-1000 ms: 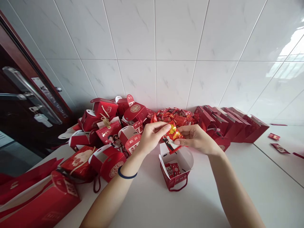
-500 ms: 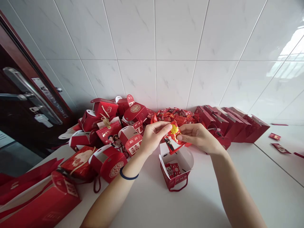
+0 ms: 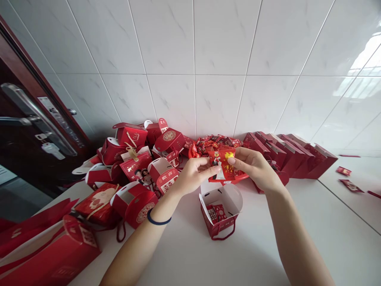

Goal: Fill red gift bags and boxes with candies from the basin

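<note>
Both hands pinch a red candy packet (image 3: 224,163) with yellow lettering and printed figures, held up at the middle. My left hand (image 3: 195,174) has its thumb on the packet's left side, a dark band round the wrist. On the packet's right edge closes my right hand (image 3: 257,167). Below them stands an open red gift box (image 3: 208,224) with white inner walls and a red cord handle; small red packets (image 3: 216,213) lie inside. Behind my hands, a red tray (image 3: 238,178) carries a heap of wrapped sweets (image 3: 212,142).
Many red gift boxes (image 3: 139,210) crowd the left side, with a red bag (image 3: 47,254) nearest me. Folded red boxes (image 3: 300,157) lean in a row at the back right. Loose packets (image 3: 344,171) lie far right. A tiled wall (image 3: 220,99) closes the back; a door handle (image 3: 38,119) is left.
The packet has been turned from a tilted to a more upright position and raised slightly away from the open box. Both hands have shifted their hold on it.
</note>
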`<action>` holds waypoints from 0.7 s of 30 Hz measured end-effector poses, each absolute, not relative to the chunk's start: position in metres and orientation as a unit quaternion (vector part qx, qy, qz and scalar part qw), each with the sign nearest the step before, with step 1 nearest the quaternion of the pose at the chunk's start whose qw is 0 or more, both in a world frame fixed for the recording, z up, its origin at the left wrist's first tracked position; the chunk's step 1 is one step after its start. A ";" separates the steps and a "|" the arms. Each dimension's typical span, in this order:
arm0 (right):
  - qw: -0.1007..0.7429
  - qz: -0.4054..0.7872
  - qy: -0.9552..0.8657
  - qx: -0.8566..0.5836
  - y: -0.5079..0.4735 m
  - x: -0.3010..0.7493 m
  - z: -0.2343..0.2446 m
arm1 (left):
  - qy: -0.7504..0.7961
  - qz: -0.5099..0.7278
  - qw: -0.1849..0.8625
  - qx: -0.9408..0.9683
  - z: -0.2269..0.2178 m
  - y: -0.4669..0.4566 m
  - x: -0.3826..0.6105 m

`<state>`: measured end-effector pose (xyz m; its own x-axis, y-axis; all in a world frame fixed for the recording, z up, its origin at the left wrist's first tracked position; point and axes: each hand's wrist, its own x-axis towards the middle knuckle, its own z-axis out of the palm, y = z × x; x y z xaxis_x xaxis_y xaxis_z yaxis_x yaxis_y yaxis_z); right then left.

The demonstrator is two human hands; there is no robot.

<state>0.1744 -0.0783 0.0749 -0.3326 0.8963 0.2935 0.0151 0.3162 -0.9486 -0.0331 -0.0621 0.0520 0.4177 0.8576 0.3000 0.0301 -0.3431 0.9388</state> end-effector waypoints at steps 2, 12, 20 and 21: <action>0.465 0.466 -0.667 -0.349 -0.079 0.174 0.076 | 0.324 0.423 0.470 0.704 0.051 -0.063 -0.033; 0.524 0.423 -0.632 -0.384 -0.074 0.177 0.069 | 0.332 0.366 0.502 0.710 0.054 -0.064 -0.030; 0.514 0.440 -0.632 -0.378 -0.073 0.181 0.071 | 0.363 0.339 0.434 0.752 0.050 -0.060 -0.034; 0.510 0.432 -0.641 -0.377 -0.073 0.182 0.072 | 0.364 0.336 0.429 0.756 0.050 -0.060 -0.034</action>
<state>0.1819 -0.0730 0.0718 -0.1962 0.9242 0.3275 0.0425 0.3417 -0.9388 -0.0344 -0.0600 0.0500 0.5092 0.8379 0.1966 0.2612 -0.3681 0.8924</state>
